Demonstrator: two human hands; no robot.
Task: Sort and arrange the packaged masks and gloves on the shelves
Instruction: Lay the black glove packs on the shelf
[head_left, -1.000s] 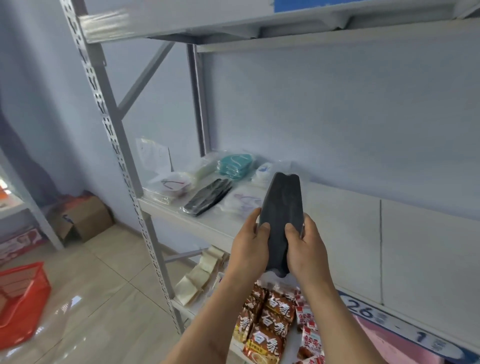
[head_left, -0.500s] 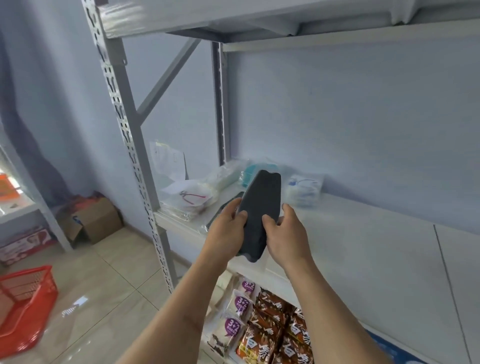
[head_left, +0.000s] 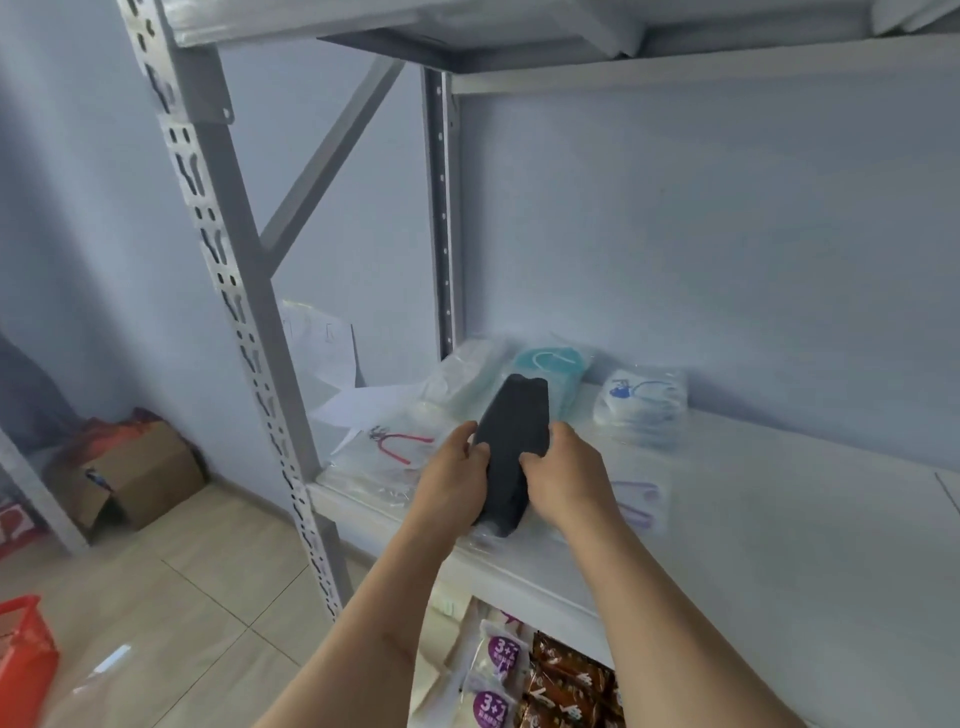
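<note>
1. Pale blue walls back a grey metal rack whose white shelf (head_left: 753, 519) we count as one working level.
2. We hold one pack of black masks (head_left: 511, 441) with two hands: our left hand (head_left: 452, 480) and right hand (head_left: 566, 480) curl their fingers around its long edges, over the shelf's front left part.
3. Behind it lie one teal mask pack (head_left: 556, 371) and one white pack with blue loops (head_left: 641, 405).
4. Left of it lies one clear pack with a red strap (head_left: 389, 447).
5. One cardboard box (head_left: 137, 475) sits on the floor.

cardboard box (head_left: 137, 475), red basket (head_left: 23, 657), snack packets (head_left: 540, 680)
</note>
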